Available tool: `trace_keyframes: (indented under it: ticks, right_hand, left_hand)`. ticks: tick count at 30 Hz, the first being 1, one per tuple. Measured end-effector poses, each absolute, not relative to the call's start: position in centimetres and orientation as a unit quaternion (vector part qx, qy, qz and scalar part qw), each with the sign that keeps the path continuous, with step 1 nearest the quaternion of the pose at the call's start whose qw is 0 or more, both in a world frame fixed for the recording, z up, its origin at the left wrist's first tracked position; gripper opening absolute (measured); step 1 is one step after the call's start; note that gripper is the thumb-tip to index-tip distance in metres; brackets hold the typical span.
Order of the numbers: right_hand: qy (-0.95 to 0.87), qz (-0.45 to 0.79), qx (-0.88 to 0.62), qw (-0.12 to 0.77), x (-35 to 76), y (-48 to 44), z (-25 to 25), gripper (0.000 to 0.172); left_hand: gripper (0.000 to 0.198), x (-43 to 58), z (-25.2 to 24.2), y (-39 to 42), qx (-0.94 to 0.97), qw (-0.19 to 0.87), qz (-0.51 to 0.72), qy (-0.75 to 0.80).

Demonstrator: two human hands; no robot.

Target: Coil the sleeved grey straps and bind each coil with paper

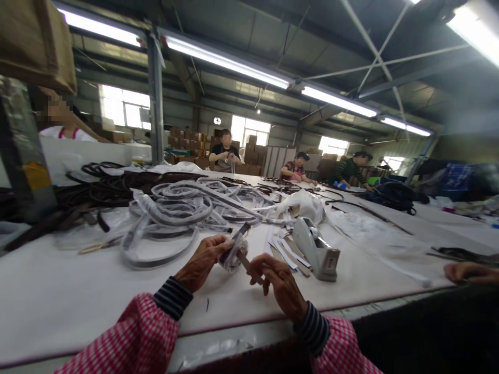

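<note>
My left hand (205, 262) grips a small coiled belt (234, 255) in clear plastic, held up just over the white table. Pinched in the fingers of my right hand (277, 280) is a narrow grey-brown strip (246, 264), its far end against the coil. Just beyond my right hand stands a grey tape dispenser (315, 249). Beside it lie several loose white and tan paper strips (290, 252). Behind my left hand, long grey belts in plastic sleeves (175, 202) are heaped in loops.
Dark belts (105, 189) pile up at the left by a metal post (27, 150). Crumpled clear plastic (358, 234) lies right of the dispenser. Another person's hand (470, 271) rests at the right table edge. Several people work along the far side.
</note>
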State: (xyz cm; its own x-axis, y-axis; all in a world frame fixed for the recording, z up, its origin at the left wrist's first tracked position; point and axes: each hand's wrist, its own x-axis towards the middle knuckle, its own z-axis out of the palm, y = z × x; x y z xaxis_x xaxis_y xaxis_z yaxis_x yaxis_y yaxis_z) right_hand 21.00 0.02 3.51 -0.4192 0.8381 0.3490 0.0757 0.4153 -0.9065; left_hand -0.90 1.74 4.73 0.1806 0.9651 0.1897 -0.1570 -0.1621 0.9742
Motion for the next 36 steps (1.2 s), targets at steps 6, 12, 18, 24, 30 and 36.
trace_keyframes:
  ticks: [6, 12, 18, 24, 30, 36]
  right_hand:
    - [-0.904, 0.016, -0.223, 0.365, 21.8, 0.6, 2.7, 0.039]
    - [-0.902, -0.140, -0.159, 0.376, 20.6, 0.5, 2.1, 0.024]
    - [-0.878, -0.053, -0.219, 0.422, 20.5, 0.5, 1.4, 0.018]
    - [-0.883, 0.126, -0.272, 0.360, 20.6, 1.2, 1.6, 0.013]
    - [-0.863, 0.182, -0.322, 0.345, 20.1, 2.0, 2.9, 0.017]
    - [-0.833, 0.291, -0.370, 0.291, 19.1, 4.2, 4.6, 0.010]
  left_hand:
    - [0.042, -1.2, 5.5, 1.4, 0.572, 0.516, 0.506, 0.388]
    - [0.033, -1.0, 6.1, 0.8, 0.623, 0.448, 0.478, 0.427]
    - [0.011, 0.5, 3.3, 0.3, 0.782, 0.143, 0.372, 0.479]
    - [0.009, 0.4, 2.4, 0.1, 0.791, 0.166, 0.351, 0.473]
    - [0.018, 0.1, 3.7, 0.4, 0.731, 0.260, 0.389, 0.497]
    - [0.015, 0.8, 3.2, 0.7, 0.695, 0.227, 0.444, 0.517]
